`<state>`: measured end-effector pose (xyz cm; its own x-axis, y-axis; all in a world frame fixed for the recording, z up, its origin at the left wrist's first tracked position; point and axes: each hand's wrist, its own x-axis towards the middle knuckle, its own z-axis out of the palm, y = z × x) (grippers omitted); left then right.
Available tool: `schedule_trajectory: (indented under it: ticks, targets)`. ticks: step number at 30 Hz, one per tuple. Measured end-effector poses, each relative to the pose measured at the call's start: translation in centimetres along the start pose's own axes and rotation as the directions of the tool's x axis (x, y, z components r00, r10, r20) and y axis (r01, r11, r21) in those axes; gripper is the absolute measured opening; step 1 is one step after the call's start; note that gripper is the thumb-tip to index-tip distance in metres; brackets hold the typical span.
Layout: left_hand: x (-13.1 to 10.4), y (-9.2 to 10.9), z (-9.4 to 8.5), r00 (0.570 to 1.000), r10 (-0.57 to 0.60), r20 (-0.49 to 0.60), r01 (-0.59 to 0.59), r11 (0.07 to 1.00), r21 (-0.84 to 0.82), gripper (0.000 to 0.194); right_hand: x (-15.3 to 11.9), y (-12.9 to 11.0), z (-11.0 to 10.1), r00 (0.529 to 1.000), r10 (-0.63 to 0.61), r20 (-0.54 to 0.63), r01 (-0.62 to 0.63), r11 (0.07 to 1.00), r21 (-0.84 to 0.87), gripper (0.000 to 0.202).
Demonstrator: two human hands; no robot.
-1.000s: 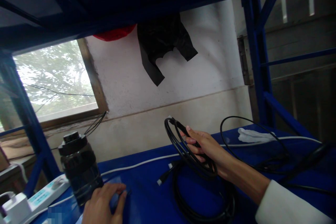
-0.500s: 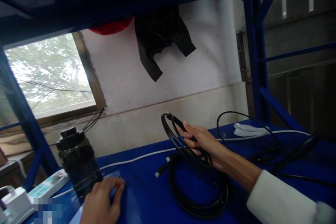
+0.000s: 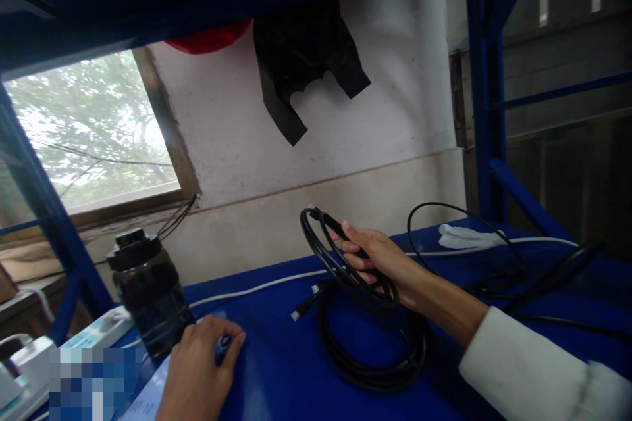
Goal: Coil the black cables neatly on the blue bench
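My right hand (image 3: pixel 368 253) is closed around a coil of black cable (image 3: pixel 323 237), lifted and tilted above the blue surface (image 3: pixel 276 355). Beneath it lies a second coil of black cable (image 3: pixel 368 381). Two cable ends with pale metal plugs (image 3: pixel 301 311) stick out to its left. My left hand (image 3: pixel 202 362) rests at the lower left, thumb and forefinger brought together. A small dark bluish thing shows in the gap between them, too unclear to name. Under this hand is a white printed paper (image 3: pixel 148 401), partly covered.
A dark water bottle (image 3: pixel 151 299) stands beside my left hand, near a white power strip (image 3: pixel 93 332) with plugs. A white cord (image 3: pixel 261 287) runs along the back. More black cable (image 3: pixel 494 279) and a crumpled white glove-like item (image 3: pixel 467 237) lie right. Blue frame posts (image 3: pixel 486 112) flank the shelf.
My left hand has shifted slightly up and right, and more of the paper and of the small thing by its fingers shows. The right hand keeps the coil almost still; the view tilts slightly.
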<state>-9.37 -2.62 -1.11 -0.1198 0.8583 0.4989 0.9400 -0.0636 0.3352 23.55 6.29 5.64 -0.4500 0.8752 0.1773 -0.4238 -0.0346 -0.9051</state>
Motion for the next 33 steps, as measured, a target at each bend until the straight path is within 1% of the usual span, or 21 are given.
schedule_trajectory:
  ticks: [4,6,8,12,14,17,19,22,24,29,33]
  targets:
    - [-0.1,0.3,0.1,1.0,-0.011,-0.021,0.011,1.0,-0.014,0.026,0.3,0.4,-0.3,1.0,-0.006,0.031,0.006,1.0,0.009,0.041]
    - [0.0,0.6,-0.1,0.999,-0.013,-0.042,0.012,1.0,-0.024,0.028,0.4,0.6,-0.3,0.999,-0.016,0.051,0.017,1.0,-0.014,0.037]
    - [0.0,1.0,-0.4,0.997,-0.018,-0.073,0.015,0.999,-0.047,0.031,0.4,0.8,-0.3,0.997,-0.015,0.078,0.021,0.997,-0.074,0.039]
    - [0.0,2.2,-1.0,0.984,-0.041,-0.173,0.016,0.99,-0.143,0.036,0.1,1.2,0.2,0.994,0.021,0.103,0.004,0.972,-0.235,0.045]
    - [0.0,3.1,-1.2,0.98,-0.057,-0.191,0.019,0.981,-0.195,0.037,-0.1,1.3,0.4,0.99,0.034,0.138,0.005,0.961,-0.275,0.046]
    - [-0.1,4.1,-1.2,0.987,-0.047,-0.154,0.011,0.974,-0.225,0.035,-0.3,1.5,0.5,0.98,0.062,0.189,0.001,0.95,-0.313,0.045]
    - [-0.1,4.5,-1.1,0.995,-0.019,-0.099,-0.003,0.974,-0.227,0.033,-0.3,1.6,0.4,0.976,0.072,0.206,0.001,0.942,-0.336,0.045]
    - [-0.2,4.5,-0.8,1.0,0.018,-0.005,-0.019,0.97,-0.241,0.03,-0.2,1.7,0.2,0.973,0.076,0.217,0.005,0.937,-0.349,0.046]
    - [-0.3,4.2,-0.4,0.999,0.039,0.033,-0.029,0.966,-0.256,0.029,-0.1,1.8,0.1,0.972,0.077,0.222,0.004,0.94,-0.34,0.045]
    - [-0.6,3.1,0.3,0.998,0.043,0.053,-0.028,0.966,-0.258,0.027,-0.1,1.9,0.1,0.974,0.089,0.208,-0.012,0.939,-0.345,0.046]
    - [-0.8,2.9,0.2,0.998,0.043,0.045,-0.032,0.977,-0.21,0.026,-0.1,2.0,0.1,0.976,0.09,0.199,-0.011,0.931,-0.364,0.046]
